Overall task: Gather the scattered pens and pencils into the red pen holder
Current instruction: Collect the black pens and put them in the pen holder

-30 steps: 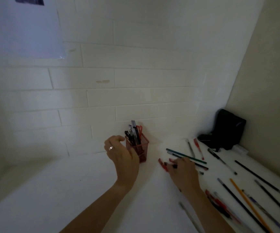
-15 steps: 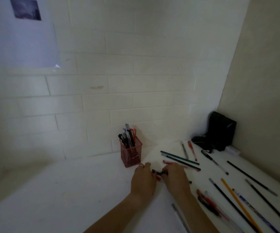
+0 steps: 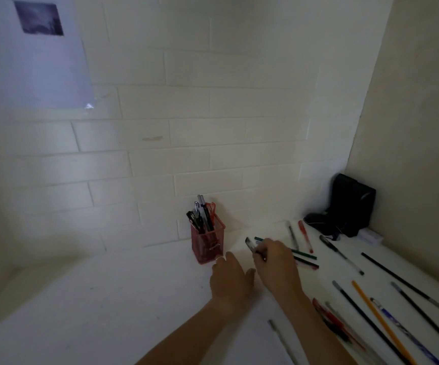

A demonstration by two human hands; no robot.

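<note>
The red mesh pen holder [image 3: 207,245] stands near the back wall with several pens upright in it. My right hand [image 3: 277,268], right of the holder, pinches a dark pen [image 3: 250,244] whose tip points up and left, just above the white table [image 3: 107,299]. My left hand [image 3: 230,280] rests flat on the table below the holder, fingers spread, its fingertips close to the holder's base. Behind my right hand lie a green pencil [image 3: 303,254] and a dark pen [image 3: 306,263]. Several more pens and pencils, such as an orange pencil [image 3: 381,322], lie scattered to the right.
A black case [image 3: 347,205] leans in the back right corner, with a small white object [image 3: 371,237] beside it. Brick wall runs behind; a beige side wall closes the right. A paper sheet [image 3: 28,54] hangs on the wall at the upper left.
My left hand came down from the holder to the table and met my right hand. My right hand has since lifted a dark pen off the table.
</note>
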